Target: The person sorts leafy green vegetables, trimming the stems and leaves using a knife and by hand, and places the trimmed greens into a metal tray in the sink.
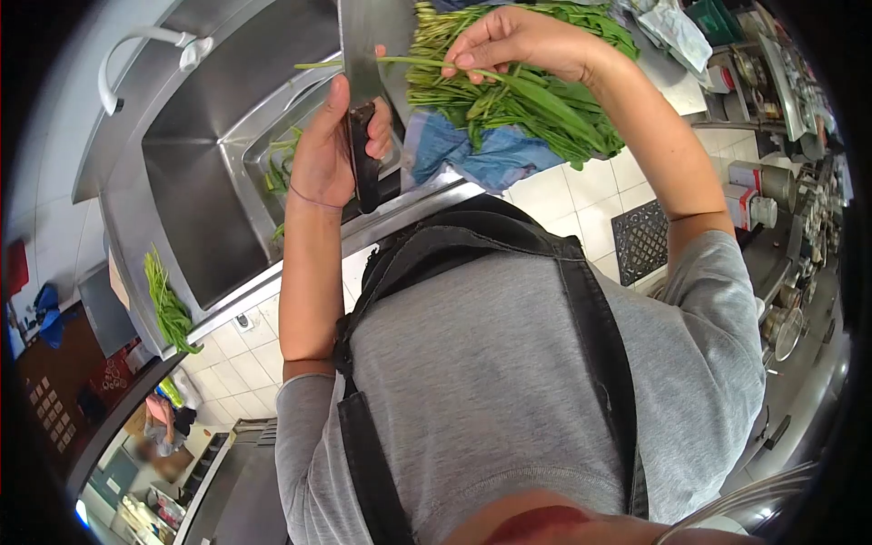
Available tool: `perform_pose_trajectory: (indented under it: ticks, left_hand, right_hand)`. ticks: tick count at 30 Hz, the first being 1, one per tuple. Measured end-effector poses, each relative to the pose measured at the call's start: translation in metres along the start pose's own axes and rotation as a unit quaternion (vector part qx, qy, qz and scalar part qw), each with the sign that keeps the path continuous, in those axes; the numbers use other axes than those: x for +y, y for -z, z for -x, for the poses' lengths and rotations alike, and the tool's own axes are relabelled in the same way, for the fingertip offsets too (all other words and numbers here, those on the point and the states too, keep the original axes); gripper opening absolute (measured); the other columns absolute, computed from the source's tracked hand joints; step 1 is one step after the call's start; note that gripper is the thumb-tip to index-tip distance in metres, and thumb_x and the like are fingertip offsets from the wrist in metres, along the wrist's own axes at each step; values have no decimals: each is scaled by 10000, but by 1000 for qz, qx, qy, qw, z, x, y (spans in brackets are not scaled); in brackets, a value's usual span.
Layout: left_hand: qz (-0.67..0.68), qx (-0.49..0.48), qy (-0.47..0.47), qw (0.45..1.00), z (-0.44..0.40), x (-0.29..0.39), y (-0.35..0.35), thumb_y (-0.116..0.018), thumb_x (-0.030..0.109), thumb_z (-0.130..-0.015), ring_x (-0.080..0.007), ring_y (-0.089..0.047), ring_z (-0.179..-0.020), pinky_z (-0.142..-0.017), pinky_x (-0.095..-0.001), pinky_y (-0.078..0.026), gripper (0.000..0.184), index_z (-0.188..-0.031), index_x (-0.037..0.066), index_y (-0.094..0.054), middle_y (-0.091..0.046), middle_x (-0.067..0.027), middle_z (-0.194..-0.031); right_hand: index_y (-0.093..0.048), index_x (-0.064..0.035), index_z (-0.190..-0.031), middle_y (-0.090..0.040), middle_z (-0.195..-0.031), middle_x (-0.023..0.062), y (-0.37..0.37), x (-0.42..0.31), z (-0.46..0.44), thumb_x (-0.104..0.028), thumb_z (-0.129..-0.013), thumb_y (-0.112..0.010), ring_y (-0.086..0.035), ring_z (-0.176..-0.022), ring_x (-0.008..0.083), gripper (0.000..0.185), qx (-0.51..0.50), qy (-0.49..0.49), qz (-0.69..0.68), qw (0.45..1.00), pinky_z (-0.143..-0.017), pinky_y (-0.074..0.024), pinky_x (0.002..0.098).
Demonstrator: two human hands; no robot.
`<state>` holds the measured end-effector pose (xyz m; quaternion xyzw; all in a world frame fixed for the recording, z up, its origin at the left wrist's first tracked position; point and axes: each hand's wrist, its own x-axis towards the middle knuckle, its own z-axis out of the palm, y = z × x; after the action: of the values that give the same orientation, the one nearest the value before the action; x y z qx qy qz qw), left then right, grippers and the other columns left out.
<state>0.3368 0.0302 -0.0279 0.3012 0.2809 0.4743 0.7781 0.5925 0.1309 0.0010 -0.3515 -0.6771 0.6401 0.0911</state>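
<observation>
My left hand [329, 150] is wrapped around the dark handle of a broad-bladed knife [360, 64], its blade pointing up and away over the sink's edge. Between the thumb and fingers of my right hand [486, 47] is a leafy green stalk [536, 102]. Its thin stem runs left to the knife blade, and its long leaf trails to the right. Below that hand lies a big pile of leafy greens [445, 91], stems to the left. A blue cloth [481, 154] shows under the pile's near side.
A steel sink [182, 173] with a white faucet [145, 34] is on the left. Inside it sits a metal tray [254, 163] with green scraps. A small bunch of greens [165, 304] rests on the sink's left rim. A person [162, 427] is far off at lower left.
</observation>
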Motion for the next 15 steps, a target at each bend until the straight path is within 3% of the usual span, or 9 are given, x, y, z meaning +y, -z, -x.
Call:
perform_pose_trajectory:
  ticks: [2,3,7,11,14,15]
  left_hand:
    - [-38,21,-5,999,13,5,11,-497,451,-999,-108,-448,-579,-549,-233,-375,570,-1411,61,-445,-488,-39,-683]
    - [-56,30,-6,998,19,7,17,-517,447,-992,-103,-449,-584,-548,-226,-370,574,-1409,58,-451,-492,-36,-686]
    - [-142,149,-34,978,42,12,44,-606,381,-964,-82,-446,-583,-523,-213,-340,520,-1357,50,-527,-510,-18,-685]
    - [-292,257,-31,921,59,8,88,-650,379,-940,-68,-436,-530,-474,-219,-323,533,-1350,52,-552,-499,13,-640]
    - [-211,334,34,918,69,7,134,-629,405,-948,-87,-445,-499,-464,-229,-339,436,-1187,40,-622,-521,-3,-639]
    - [-118,316,105,936,72,13,145,-592,436,-963,-112,-463,-504,-467,-239,-359,383,-1004,55,-587,-521,-20,-636]
  right_hand:
    - [-730,-72,-1050,-674,-803,-6,-16,-5,-13,-256,-893,-689,-584,-723,78,245,-14,-16,-28,999,-643,-395,205]
    - [-727,-51,-1052,-656,-762,-37,-28,-1,-22,-259,-924,-654,-530,-676,2,254,-7,11,-30,999,-604,-350,170]
    - [-733,-54,-1034,-661,-770,-28,-70,6,-49,-266,-911,-674,-536,-677,26,252,-17,-3,-86,996,-586,-358,184]
    - [-731,-50,-1027,-680,-808,-11,-119,31,-80,-250,-906,-691,-578,-722,42,237,-23,-47,-175,983,-642,-415,177]
    - [-721,-23,-1030,-698,-855,10,-143,49,-96,-222,-904,-698,-598,-756,47,236,-10,-69,-214,974,-679,-443,182]
    - [-717,-12,-1031,-702,-869,18,-148,51,-99,-208,-902,-701,-602,-764,49,235,11,-64,-220,973,-690,-451,187]
